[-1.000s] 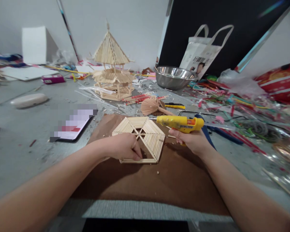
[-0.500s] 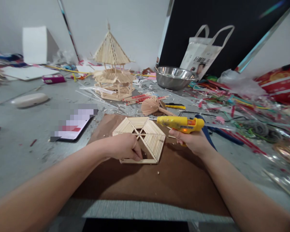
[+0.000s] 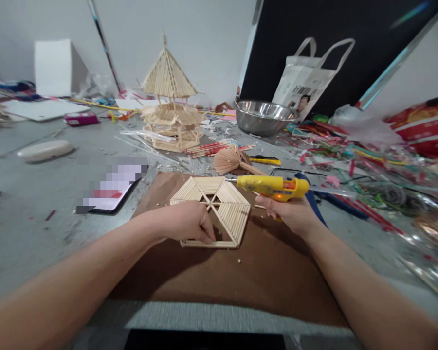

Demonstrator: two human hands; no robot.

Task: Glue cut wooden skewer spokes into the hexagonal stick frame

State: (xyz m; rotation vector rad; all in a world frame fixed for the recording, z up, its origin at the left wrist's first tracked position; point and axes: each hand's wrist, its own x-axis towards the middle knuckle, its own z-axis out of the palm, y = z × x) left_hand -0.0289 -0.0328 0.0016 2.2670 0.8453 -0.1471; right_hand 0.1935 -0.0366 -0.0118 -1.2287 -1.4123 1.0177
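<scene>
A hexagonal panel of thin wooden sticks [image 3: 231, 216] lies on brown paper, its spokes crossing near the middle. Rows of sticks fill several of its sections, while the section nearest me is partly open and shows brown below. My left hand [image 3: 191, 221] rests over the panel's left part, hiding it, with fingers closed and tips down on a wooden stick [image 3: 224, 243] along the near edge. My right hand [image 3: 286, 211] grips a yellow hot glue gun [image 3: 263, 184] by its handle. The gun's nozzle points left, by the panel's far right corner, and a small orange light glows on its body.
Behind the brown paper [image 3: 241, 287] stands a stick-built pagoda model [image 3: 171, 78]. A phone [image 3: 117, 187] lies left, a white oval case [image 3: 45, 149] beyond it. A steel bowl [image 3: 264, 119], a yellow cutter [image 3: 266, 160], blue-handled pliers [image 3: 343, 204] and scattered scraps lie farther back and right.
</scene>
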